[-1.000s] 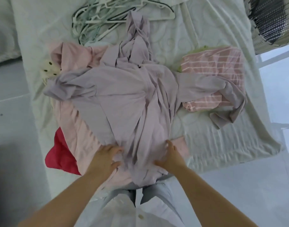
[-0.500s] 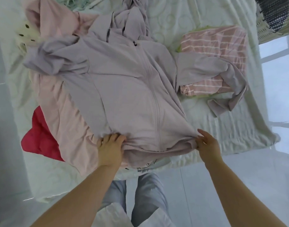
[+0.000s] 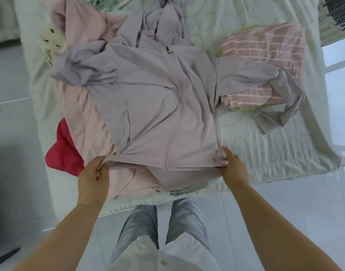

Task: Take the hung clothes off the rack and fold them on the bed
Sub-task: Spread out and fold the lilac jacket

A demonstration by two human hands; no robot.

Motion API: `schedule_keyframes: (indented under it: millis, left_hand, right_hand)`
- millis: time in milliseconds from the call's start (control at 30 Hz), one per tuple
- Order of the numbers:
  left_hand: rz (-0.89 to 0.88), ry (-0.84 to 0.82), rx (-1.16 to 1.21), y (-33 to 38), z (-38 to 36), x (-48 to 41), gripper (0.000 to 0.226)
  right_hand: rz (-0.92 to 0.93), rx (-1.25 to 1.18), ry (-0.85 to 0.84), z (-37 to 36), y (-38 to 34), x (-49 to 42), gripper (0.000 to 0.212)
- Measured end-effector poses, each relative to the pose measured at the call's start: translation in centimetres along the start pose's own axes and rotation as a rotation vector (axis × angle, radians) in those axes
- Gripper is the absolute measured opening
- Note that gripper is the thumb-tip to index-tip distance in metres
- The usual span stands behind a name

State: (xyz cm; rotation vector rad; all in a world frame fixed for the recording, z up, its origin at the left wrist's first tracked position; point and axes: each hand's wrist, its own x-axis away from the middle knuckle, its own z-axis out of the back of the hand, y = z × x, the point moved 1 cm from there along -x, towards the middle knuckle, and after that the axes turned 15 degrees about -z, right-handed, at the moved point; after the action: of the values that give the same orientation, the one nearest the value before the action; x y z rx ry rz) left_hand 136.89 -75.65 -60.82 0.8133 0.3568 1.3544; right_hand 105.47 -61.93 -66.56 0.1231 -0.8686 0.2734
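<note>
Grip: left hand [image 3: 93,174] pinches the hem's left corner of the lilac jacket [image 3: 158,106]; right hand [image 3: 233,166] pinches the right corner, hem drawn taut between them.
Jacket: thin, smooth, zip-front fabric, lying front-up on the bed [image 3: 265,149]; hood bunched at the far end, left sleeve crumpled, right sleeve trailing over the striped garment [image 3: 265,42].
Underneath: soft pale pink garment [image 3: 85,112], largely covered; red cloth [image 3: 64,149] peeking out at the left edge.
Striped garment: pink with white lines, folded, partly hidden by the sleeve.
Cut off: hangers [image 3: 101,1] at the top edge, barely readable.
</note>
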Motion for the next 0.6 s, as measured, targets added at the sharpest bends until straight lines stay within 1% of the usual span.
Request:
schedule_keyframes:
  millis: [33, 67, 133, 200, 233, 300, 333, 400, 433, 533, 567, 600]
  left_hand:
    - [0.012, 0.034, -0.009, 0.0, 0.8, -0.1, 0.019]
    - [0.01, 0.068, -0.022, 0.1, 1.5, -0.1, 0.02]
    - [-0.017, 0.153, -0.024, 0.5, 3.2, -0.5, 0.022]
    - [-0.067, 0.214, -0.015, 1.2, 4.9, -1.0, 0.025]
    - [-0.119, 0.218, -0.036, 1.7, 5.6, -1.3, 0.025]
    - [-0.296, 0.142, -0.116, 2.6, 6.7, -1.6, 0.027]
    - [-0.379, 0.08, -0.159, 2.9, 6.8, -1.7, 0.03]
    - [-0.495, -0.069, -0.251, 2.5, 6.1, -1.9, 0.039]
    - [-0.534, -0.16, -0.289, 1.9, 5.5, -2.1, 0.044]
    - [-0.6, -0.437, -0.368, -0.8, 3.1, -1.9, 0.051]
    - [-0.597, -0.48, -0.378, -1.6, 2.5, -1.7, 0.05]
    - [-0.581, -0.481, -0.373, -2.2, 1.9, -1.5, 0.048]
  right_hand:
    - [0.005, -0.082, -0.035, 0.4, 0.2, 0.3, 0.065]
    - [0.017, -0.152, -0.035, 1.0, 0.4, 0.8, 0.062]
    - [0.055, -0.281, 0.044, 3.0, 0.8, 1.7, 0.058]
    - [0.16, -0.388, 0.151, 6.1, 1.3, 3.0, 0.054]
    - [0.233, -0.435, 0.194, 7.8, 1.7, 3.7, 0.053]
    - [0.359, -0.487, 0.256, 10.8, 2.7, 4.7, 0.048]
    - [0.404, -0.457, 0.28, 11.8, 3.3, 4.7, 0.046]
    - [0.448, -0.294, 0.289, 12.1, 4.1, 3.9, 0.047]
    - [0.436, -0.185, 0.24, 11.5, 4.4, 3.1, 0.05]
    - [0.309, 0.156, -0.079, 8.4, 4.7, 1.4, 0.07]
    - [0.274, 0.235, -0.132, 7.5, 4.7, 0.8, 0.075]
    - [0.224, 0.231, -0.151, 6.8, 4.6, 0.3, 0.075]
